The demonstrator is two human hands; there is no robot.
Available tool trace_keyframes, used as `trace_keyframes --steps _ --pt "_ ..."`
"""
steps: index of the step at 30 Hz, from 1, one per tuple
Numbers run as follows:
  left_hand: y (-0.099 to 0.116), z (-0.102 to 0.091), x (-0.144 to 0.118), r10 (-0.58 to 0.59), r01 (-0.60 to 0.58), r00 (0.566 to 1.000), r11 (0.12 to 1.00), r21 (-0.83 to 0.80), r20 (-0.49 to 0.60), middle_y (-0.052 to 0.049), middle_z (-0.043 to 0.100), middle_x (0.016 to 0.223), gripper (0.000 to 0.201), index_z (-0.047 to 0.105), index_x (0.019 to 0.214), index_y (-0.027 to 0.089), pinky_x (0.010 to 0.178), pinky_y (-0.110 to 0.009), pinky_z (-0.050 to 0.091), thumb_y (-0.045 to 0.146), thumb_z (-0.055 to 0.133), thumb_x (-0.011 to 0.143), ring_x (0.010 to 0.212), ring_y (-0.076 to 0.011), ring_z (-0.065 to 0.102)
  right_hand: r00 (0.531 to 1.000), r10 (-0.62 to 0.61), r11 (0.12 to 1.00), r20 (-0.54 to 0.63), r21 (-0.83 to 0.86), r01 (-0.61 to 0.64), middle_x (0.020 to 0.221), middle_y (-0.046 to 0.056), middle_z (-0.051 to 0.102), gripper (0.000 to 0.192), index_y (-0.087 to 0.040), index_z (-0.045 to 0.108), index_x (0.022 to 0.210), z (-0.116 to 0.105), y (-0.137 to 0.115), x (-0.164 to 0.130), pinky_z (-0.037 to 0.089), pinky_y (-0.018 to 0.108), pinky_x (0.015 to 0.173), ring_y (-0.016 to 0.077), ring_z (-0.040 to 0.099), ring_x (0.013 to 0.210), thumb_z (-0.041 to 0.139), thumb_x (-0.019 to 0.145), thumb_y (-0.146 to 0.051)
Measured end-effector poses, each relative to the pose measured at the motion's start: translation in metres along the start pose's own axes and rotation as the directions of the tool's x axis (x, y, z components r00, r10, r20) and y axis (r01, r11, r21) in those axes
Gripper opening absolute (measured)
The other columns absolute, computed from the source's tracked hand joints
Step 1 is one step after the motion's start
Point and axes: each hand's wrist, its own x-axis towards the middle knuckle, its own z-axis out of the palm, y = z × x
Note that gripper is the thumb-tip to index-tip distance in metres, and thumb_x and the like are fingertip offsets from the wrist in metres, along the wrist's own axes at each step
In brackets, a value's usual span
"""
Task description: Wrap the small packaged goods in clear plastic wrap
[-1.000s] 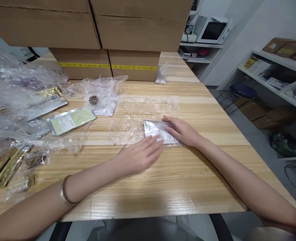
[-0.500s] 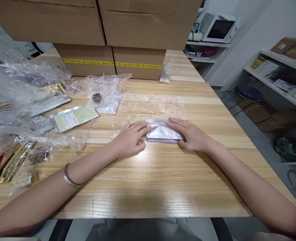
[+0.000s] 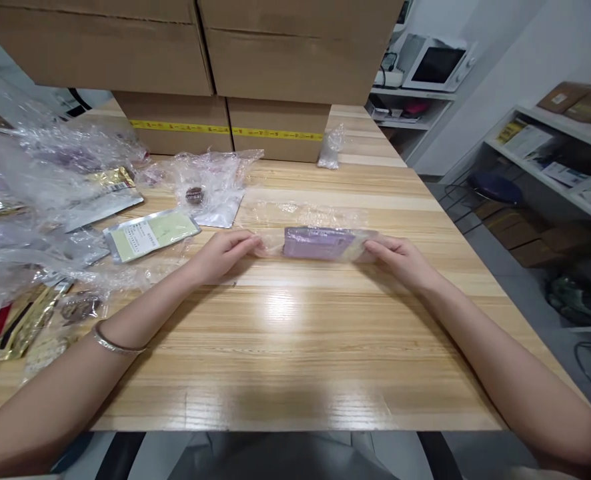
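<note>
The purple pouch [image 3: 315, 245] bears print too blurred to make out; the left grip [image 3: 221, 257] and right grip [image 3: 404, 260] each hide part of the clear film [image 3: 272, 244] around it. The green packet [image 3: 173, 229] bears lettering too small to read. The upper cardboard boxes [image 3: 285, 60] are cut off by the top edge, the plastic heap [image 3: 30, 163] by the left.

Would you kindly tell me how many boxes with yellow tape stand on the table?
2, side by side beyond the purple packet: the left box and the right box. Others may be hidden behind them.
</note>
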Motion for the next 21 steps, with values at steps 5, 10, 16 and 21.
trace_keyframes --steps 5,10,16,21 --pt "-0.003 0.008 0.0 -0.138 0.139 0.989 0.99 0.028 -0.047 0.001 0.064 0.059 0.045 0.059 0.068 0.019 0.067 -0.026 0.045 0.053 0.047 0.095 0.06 -0.0159 0.06 0.992 0.12 0.987 0.035 -0.112 -0.116 0.058 0.001 0.058 0.048 -0.02 0.062 0.068 0.008 0.004 0.004 0.045 0.031 0.053 0.0163 0.053 0.053 0.056 0.085 -0.064" --pt "0.001 0.017 -0.007 0.13 0.006 0.953 0.895 0.445 -0.274 -0.01 0.066 0.1 0.032 0.062 0.117 0.017 0.086 -0.04 0.048 0.037 0.057 0.092 0.096 -0.0261 0.062 0.951 -0.179 0.749 -0.251 -0.662 -0.034 0.088 0.009 0.07 0.038 -0.02 0.066 0.101 0.007 -0.005 -0.003 0.051 0.041 0.066 0.0275 0.065 0.077 0.065 0.082 -0.052" --pt "0.005 0.024 -0.011 0.418 -0.468 0.883 0.741 0.481 0.215 -0.013 0.046 0.151 0.058 0.045 0.144 0.022 0.119 -0.051 0.028 0.046 0.057 0.092 0.143 -0.0302 0.037 0.848 -0.389 0.671 0.36 -0.521 0.528 0.154 0.011 0.045 0.077 -0.025 0.039 0.15 0.017 -0.012 -0.011 0.041 0.052 0.112 0.0312 0.043 0.141 0.069 0.082 -0.044" --pt "-0.009 0.021 -0.007 0.162 -0.258 0.96 0.834 0.487 0.23 -0.015 0.056 0.144 0.047 0.05 0.141 0.015 0.112 -0.043 0.039 0.032 0.029 0.103 0.132 -0.0249 0.053 0.875 -0.342 0.676 0.342 -0.557 0.482 0.151 0.012 0.049 0.059 -0.021 0.047 0.146 0.021 -0.005 -0.008 0.042 0.047 0.111 0.0285 0.049 0.137 0.055 0.088 -0.029"
